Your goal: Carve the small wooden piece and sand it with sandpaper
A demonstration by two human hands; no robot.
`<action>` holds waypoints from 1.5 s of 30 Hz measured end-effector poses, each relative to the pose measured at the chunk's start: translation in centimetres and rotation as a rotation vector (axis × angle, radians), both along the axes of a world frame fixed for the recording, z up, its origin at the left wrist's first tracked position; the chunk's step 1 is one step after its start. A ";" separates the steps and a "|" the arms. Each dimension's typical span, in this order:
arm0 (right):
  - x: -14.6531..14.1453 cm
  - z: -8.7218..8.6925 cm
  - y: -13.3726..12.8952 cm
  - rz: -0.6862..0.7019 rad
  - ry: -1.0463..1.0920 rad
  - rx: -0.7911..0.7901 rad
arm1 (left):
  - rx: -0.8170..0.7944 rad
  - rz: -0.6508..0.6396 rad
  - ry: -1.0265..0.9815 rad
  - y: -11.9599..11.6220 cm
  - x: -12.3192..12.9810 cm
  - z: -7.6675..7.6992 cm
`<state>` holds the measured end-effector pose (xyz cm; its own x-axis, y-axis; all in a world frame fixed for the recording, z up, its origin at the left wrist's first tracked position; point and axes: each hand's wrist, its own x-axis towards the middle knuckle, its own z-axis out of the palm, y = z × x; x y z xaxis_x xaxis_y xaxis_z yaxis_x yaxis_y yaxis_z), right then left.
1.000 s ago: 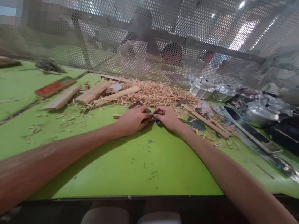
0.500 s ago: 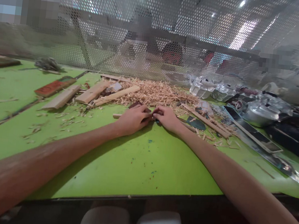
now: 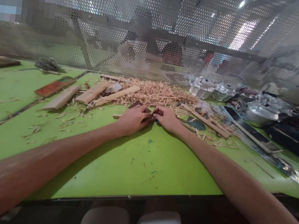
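Observation:
Near the middle of the green tabletop [image 3: 147, 165], my left hand [image 3: 133, 120] and my right hand [image 3: 168, 119] almost meet. Both have curled fingers, pinching at something small that I cannot make out. A pale wooden stick [image 3: 116, 116] pokes out to the left of my left hand. Another length of wood [image 3: 188, 125] shows beyond my right hand; whether it is the same stick is hidden. Just behind my left hand lies a dark reddish-brown piece [image 3: 134, 104]. To the right of my right hand is a flat dark green piece [image 3: 196, 123].
A heap of wood shavings [image 3: 159, 93] lies behind the hands. Wooden blocks [image 3: 62, 97] and a red-orange block [image 3: 53, 86] are at left. A long wooden strip [image 3: 207, 122], a phone-like dark panel [image 3: 252, 131] and shiny metal pots [image 3: 261, 112] are at right. Perforated metal mesh [image 3: 105, 46] stands behind.
Almost nothing differs. Both hands keep the same place and the same curled pose, and the things on the table have not moved.

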<state>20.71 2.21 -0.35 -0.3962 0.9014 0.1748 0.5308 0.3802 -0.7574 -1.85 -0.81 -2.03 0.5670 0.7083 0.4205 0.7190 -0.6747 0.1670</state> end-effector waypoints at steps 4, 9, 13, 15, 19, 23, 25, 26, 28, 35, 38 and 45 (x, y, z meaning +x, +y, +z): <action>0.0 0.0 0.0 -0.006 -0.015 0.031 | 0.008 -0.008 -0.021 0.2 -0.1 -0.3; 0.2 -0.2 0.1 0.036 0.055 -0.051 | 0.021 -0.009 -0.003 0.2 -0.2 -0.4; 0.1 0.0 0.0 0.015 0.028 -0.014 | 0.026 -0.010 0.013 0.2 -0.2 -0.3; 0.1 0.0 0.0 -0.014 0.002 0.037 | 0.024 -0.011 0.012 0.2 -0.2 -0.3; 0.2 -0.1 0.2 0.016 0.003 -0.004 | 0.021 -0.016 -0.004 0.2 -0.2 -0.3; 0.2 0.0 0.3 0.014 -0.016 0.029 | 0.020 -0.016 -0.026 0.2 -0.2 -0.4; 0.1 0.1 0.3 -0.014 -0.046 0.104 | 0.013 -0.017 -0.024 0.1 -0.2 -0.3; 0.0 0.1 0.2 -0.020 -0.059 0.130 | 0.008 -0.016 -0.020 0.1 -0.2 -0.3; 0.1 0.3 0.1 -0.016 -0.067 0.124 | 0.003 -0.013 -0.012 0.1 -0.2 -0.2; 0.0 0.1 0.3 -0.011 -0.082 0.103 | -0.001 -0.006 -0.010 0.1 -0.1 -0.2; -0.2 0.0 0.3 -0.039 -0.127 0.181 | 0.008 -0.008 -0.003 0.0 -0.1 -0.1; 0.1 -0.1 0.5 0.018 -0.085 0.110 | 0.021 -0.010 0.009 0.0 -0.1 -0.1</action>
<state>20.78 2.73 -0.47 -0.4299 0.8711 0.2376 0.5833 0.4688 -0.6634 -1.98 -0.81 -2.11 0.5779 0.6937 0.4299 0.7134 -0.6852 0.1467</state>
